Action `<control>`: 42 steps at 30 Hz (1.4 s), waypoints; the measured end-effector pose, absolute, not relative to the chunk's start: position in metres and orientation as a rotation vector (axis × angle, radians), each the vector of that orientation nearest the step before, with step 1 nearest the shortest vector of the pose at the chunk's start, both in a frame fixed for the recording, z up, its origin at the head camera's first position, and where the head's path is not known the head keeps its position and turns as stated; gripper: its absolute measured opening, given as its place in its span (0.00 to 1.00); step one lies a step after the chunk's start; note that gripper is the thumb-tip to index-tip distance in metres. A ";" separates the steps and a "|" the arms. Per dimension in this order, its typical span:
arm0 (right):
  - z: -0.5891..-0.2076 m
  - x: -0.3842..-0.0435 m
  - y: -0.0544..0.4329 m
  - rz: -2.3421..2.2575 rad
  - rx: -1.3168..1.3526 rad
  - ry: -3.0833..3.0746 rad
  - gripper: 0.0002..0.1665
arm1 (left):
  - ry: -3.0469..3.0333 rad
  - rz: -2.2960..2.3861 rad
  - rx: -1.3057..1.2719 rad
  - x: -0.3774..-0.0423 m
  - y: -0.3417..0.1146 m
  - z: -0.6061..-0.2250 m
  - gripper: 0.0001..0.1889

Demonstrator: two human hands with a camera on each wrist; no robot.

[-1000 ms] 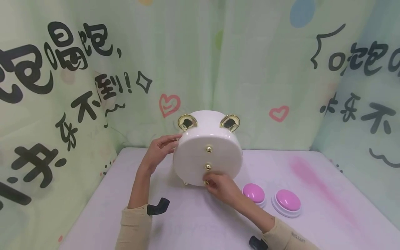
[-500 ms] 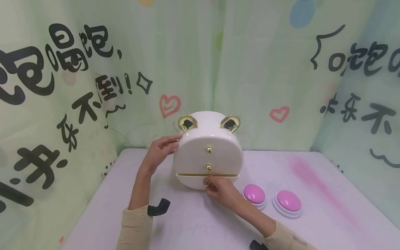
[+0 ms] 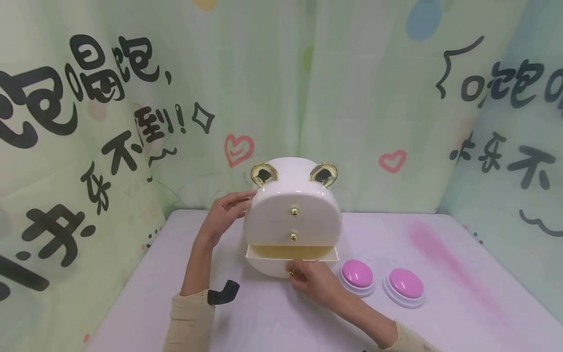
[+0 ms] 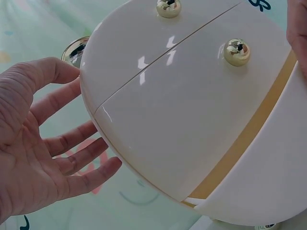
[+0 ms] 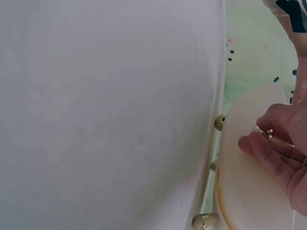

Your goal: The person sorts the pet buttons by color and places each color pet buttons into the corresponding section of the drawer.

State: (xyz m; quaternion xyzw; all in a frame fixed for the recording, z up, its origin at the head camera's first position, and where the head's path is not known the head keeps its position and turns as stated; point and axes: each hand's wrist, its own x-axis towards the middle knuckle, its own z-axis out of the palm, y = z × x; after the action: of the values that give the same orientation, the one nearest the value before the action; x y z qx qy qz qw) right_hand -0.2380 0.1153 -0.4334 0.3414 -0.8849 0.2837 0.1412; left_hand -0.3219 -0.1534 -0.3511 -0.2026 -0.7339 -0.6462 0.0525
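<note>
A white rounded drawer box (image 3: 268,222) with gold ears stands on the table in the head view. Its bottom drawer (image 3: 264,266) is pulled partway out, showing a yellowish inside. My right hand (image 3: 314,281) pinches that drawer's gold knob (image 5: 267,132) between thumb and fingers; the right wrist view shows the grip up close. At the box's left side is my left hand (image 3: 223,215), fingers extended. In the left wrist view its thumb and fingertips lie along the box's rim. Two upper gold knobs (image 4: 237,51) sit on the front, their drawers closed.
Two pink push buttons with white bases, one nearer (image 3: 357,275) and one farther right (image 3: 405,283), stand right of the box, close to my right forearm. Behind the white table (image 3: 246,318) hangs a green printed curtain (image 3: 352,98).
The bottom drawer has slid out toward me from fully closed, first a narrow gap, now wider. My right hand moved toward me with its knob. The left hand stayed at the box's side.
</note>
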 end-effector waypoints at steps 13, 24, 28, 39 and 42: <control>-0.429 -0.211 0.116 0.696 1.078 -2.507 0.14 | -2.248 -1.934 -0.602 -0.323 -0.155 -0.351 0.20; -0.428 -0.196 0.116 0.676 1.141 -2.469 0.14 | -2.251 -1.937 -0.590 -0.324 -0.154 -0.352 0.20; -0.428 -0.192 0.116 0.666 1.149 -2.465 0.14 | -2.254 -1.932 -0.587 -0.325 -0.155 -0.352 0.20; -0.426 -0.184 0.117 0.657 1.127 -2.547 0.14 | -2.237 -1.935 -0.610 -0.324 -0.154 -0.353 0.19; -0.426 -0.183 0.118 0.658 1.124 -2.568 0.13 | -2.235 -1.942 -0.602 -0.324 -0.154 -0.354 0.19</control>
State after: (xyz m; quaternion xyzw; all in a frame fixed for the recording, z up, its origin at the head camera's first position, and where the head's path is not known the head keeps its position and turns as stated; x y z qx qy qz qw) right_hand -0.1827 0.1178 -0.4260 0.3871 -0.8841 0.2267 0.1309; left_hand -0.3237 -0.1537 -0.3538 -0.1989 -0.7384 -0.6416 0.0603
